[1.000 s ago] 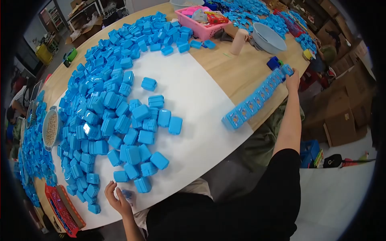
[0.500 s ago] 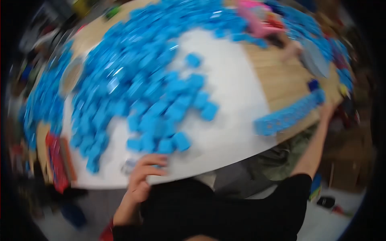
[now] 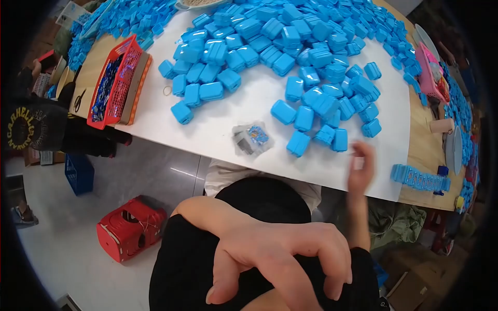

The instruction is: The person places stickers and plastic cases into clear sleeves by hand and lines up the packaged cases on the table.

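Close to the camera, my left hand hangs over my lap with its fingers spread and bent, holding nothing. My right hand, slightly blurred, is above the white sheet near its front edge, just below a loose group of blue cases. A gap shows between its thumb and fingers, and nothing is visible in it. Clear packets with printed pieces lie on the sheet to the left. At the right, a row of blue cases with printed fronts stands on the wooden table.
A large pile of blue cases covers the back. At left are a red basket, scissors and a person in dark clothing. A red stool is on the floor. A pink basket stands at right.
The view has swung left and down. My right hand has left the row of cases and moved left to the sheet. My left hand has come off the table edge, closer to the camera.
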Tool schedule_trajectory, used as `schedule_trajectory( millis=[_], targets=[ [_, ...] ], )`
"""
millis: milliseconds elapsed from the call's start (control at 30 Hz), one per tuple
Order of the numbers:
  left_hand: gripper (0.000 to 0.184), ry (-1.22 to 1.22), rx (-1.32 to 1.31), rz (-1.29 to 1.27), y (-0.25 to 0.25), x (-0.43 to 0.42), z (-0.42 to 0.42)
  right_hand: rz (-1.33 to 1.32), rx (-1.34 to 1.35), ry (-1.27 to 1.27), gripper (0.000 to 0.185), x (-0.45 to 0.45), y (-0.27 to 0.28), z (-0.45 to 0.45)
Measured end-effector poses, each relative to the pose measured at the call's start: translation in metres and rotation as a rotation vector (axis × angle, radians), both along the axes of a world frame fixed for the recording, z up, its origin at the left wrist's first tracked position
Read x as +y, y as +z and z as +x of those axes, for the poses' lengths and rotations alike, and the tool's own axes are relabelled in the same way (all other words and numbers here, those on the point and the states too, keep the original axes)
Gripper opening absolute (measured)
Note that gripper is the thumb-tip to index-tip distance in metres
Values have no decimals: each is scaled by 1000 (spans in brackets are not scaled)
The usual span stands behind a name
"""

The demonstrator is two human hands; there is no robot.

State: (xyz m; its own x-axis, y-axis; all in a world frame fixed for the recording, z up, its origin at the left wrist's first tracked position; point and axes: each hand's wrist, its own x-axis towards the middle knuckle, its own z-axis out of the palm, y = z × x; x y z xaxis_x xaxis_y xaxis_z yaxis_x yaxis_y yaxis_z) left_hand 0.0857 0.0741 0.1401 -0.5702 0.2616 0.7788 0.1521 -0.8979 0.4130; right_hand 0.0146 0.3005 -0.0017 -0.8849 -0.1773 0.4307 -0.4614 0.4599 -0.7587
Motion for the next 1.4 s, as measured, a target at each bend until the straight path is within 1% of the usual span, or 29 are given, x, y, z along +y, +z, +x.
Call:
schedule_trajectory(
  millis=[33, 67, 133, 167, 233, 367, 400, 433, 467, 500, 533, 600, 633, 700, 733, 867, 933, 967, 1033, 1067, 1200, 1267, 1300, 1367, 1400],
  targets=[
    [62, 30, 22, -9, -1, -10, 5, 79, -72, 123, 34, -49, 12, 12],
    [62, 36, 17, -2, -2, -19, 11, 162, -48, 188, 30, -85, 7, 19],
    [57, 66, -16, 23, -2, -34, 20, 225, 23, 196, 26, -139, -5, 38],
    [54, 83, -30, 33, -1, -42, 22, 277, 60, 186, 25, -157, -8, 45],
    [52, 108, -56, 47, -4, -58, 27, 312, 49, 162, 24, -178, -19, 52],
    [75, 107, 65, 99, -22, -74, 25, 458, 124, 139, 24, -188, -50, 46],
    [73, 238, 60, 41, -30, -81, 18, 469, 133, 134, 24, -188, -51, 44],
    [53, 267, 20, -81, -42, -97, 8, 432, 123, 138, 24, -188, -51, 44],
    [35, 500, -190, -251, -54, -111, 10, 393, 113, 142, 25, -187, -52, 45],
    [21, 731, -403, -422, -69, -123, 11, 351, 105, 147, 25, -187, -51, 44],
    [29, 910, -607, -550, -87, -130, 10, 307, 97, 153, 25, -186, -50, 41],
    [32, 1118, -728, -1068, -123, -141, 5, 290, 112, 130, 26, -185, -38, 34],
    [32, 1119, -724, -1074, -134, -138, 3, 273, 119, 109, 27, -185, -27, 32],
    [30, 756, -969, -783, -150, -125, 0, 246, 128, 65, 29, -183, -7, 31],
    [30, 754, -967, -783, -153, -122, -3, 246, 129, 62, 29, -183, 1, 30],
    [29, 496, -1364, -453, -158, -116, -23, -172, -275, -10, 35, -189, 27, 19],
    [24, 609, -1290, -511, -157, -121, -26, 263, 52, 42, 44, -158, 13, -17],
    [24, 599, -1288, -519, -162, -125, -26, 263, 49, 31, 44, -152, 13, -24],
    [21, 729, -1336, -409, -178, -133, -29, 849, 272, -88, 49, -146, 14, -36],
    [21, 727, -1336, -411, -175, -131, -31, 849, 270, -90, 49, -146, 13, -36],
    [21, 567, -1464, -124, -153, -122, -44, 575, 308, -98, 55, -154, -3, -34],
    [21, 534, -1476, -107, -153, -123, -49, 84, -120, -78, 55, -151, 20, -12],
    [21, 492, -1483, -97, -153, -123, -52, 82, -124, -83, 55, -153, 29, -2],
    [21, 396, -1490, -75, -153, -118, -57, 215, 111, 157, 56, -159, 42, 12],
    [21, 388, -1488, -81, -149, -114, -58, 217, 112, 148, 56, -161, 40, 14]
  ],
)
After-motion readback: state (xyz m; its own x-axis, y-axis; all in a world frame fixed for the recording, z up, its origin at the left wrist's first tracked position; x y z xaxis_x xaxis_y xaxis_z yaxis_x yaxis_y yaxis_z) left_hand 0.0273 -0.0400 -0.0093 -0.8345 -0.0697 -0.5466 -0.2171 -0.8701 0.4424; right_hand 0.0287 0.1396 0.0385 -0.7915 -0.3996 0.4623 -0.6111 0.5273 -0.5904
